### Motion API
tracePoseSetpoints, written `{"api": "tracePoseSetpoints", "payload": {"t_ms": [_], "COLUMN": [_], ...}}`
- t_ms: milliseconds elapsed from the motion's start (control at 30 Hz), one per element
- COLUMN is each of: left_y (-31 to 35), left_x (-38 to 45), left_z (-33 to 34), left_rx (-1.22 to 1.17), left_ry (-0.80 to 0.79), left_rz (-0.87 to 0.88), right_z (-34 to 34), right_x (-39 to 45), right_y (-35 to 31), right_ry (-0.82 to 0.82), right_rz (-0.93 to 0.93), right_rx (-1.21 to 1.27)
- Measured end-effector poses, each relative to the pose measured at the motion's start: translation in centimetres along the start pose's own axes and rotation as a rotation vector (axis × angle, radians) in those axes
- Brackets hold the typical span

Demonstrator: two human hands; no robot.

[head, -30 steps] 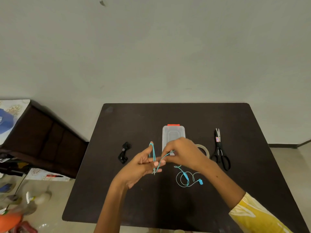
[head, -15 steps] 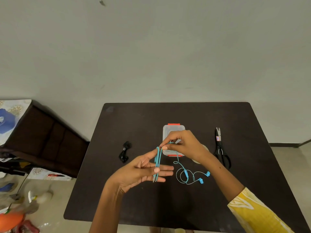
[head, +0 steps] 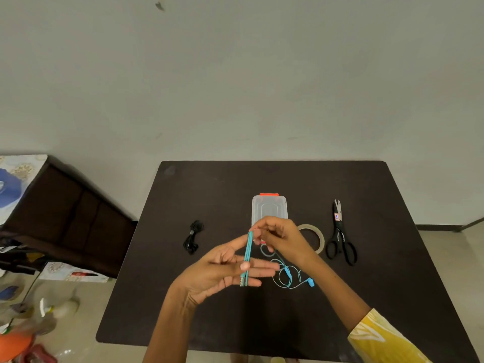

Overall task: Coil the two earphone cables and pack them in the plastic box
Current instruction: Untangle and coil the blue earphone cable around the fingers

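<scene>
Head view looks down on a dark table (head: 262,323) whose far edge runs across the middle of the frame and whose near edge shows at lower left. At frame center the left hand (head: 222,271) is held palm up with fingers spread and fairly straight; several turns of the blue earphone cable (head: 246,255) are wound around those fingers, and the thumb presses on the turns. The right hand (head: 282,238) hovers just above and to the right, its fingertips pinching the cable near the top of the wound loops. The loose rest of the cable trails down to the table in open curls, ending in the earbuds right of center. Behind the hands, toward the upper middle of the table, stands the clear plastic box (head: 269,210) with its lid on and a red clasp at the far end. A coiled black earphone (head: 193,238) lies well left of the box. A tape roll (head: 318,235) lies just right of the right hand, with scissors (head: 340,237) further right. Broad bare tabletop stretches along the far edge, the right side and the near edge.
</scene>
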State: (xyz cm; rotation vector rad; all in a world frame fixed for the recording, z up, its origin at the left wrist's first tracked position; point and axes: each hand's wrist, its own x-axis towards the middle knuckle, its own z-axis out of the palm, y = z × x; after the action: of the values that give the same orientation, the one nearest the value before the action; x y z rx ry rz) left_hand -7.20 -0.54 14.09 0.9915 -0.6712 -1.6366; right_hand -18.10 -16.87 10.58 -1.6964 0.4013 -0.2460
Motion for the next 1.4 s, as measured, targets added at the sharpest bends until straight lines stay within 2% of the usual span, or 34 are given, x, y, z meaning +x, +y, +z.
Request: {"api": "tracePoseSetpoints", "payload": {"t_ms": [100,200,267,467,667,733,867,1033,1200,1400], "left_y": [-0.1,0.1,0.4,-0.3,-1.4,-1.6,-2.0,-1.6,-1.8,-1.8], "left_x": [0.6,1.1,1.3,2.3,2.0,1.5,0.7,-0.3,-1.2,-1.1], "left_z": [0.3,0.1,-0.2,-0.4,-1.2,-1.8,-1.8,-1.0,-0.6,0.0], "left_rx": [-0.130,-0.229,-0.191,-0.118,0.152,0.190,0.171,0.176,0.146,0.121], "left_ry": [0.107,0.251,0.371,0.578,0.637,0.608,0.418,0.157,0.002,-0.097], "left_rz": [0.093,0.166,0.201,0.232,0.108,0.031,-0.095,-0.176,-0.177,-0.118], "right_z": [1.4,2.5,3.0,3.6,2.1,1.3,-0.6,-2.5,-3.7,-2.2], "right_x": [-0.7,-1.1,-1.4,-1.6,-1.4,-1.2,-0.4,0.7,1.7,1.6], "right_y": [0.2,0.9,1.4,-0.3,-2.1,-2.7,-3.8,-4.8,-4.5,-3.2], "right_ry": [0.008,-0.041,-0.084,-0.131,-0.147,-0.152,-0.224,-0.407,-0.302,-0.157], "right_rz": [0.032,0.151,0.175,0.012,-0.066,-0.080,-0.088,0.028,0.024,0.053], "right_rx": [0.052,-0.055,-0.211,-0.682,-0.942,-0.944,-0.867,-0.425,-0.313,-0.204]}}
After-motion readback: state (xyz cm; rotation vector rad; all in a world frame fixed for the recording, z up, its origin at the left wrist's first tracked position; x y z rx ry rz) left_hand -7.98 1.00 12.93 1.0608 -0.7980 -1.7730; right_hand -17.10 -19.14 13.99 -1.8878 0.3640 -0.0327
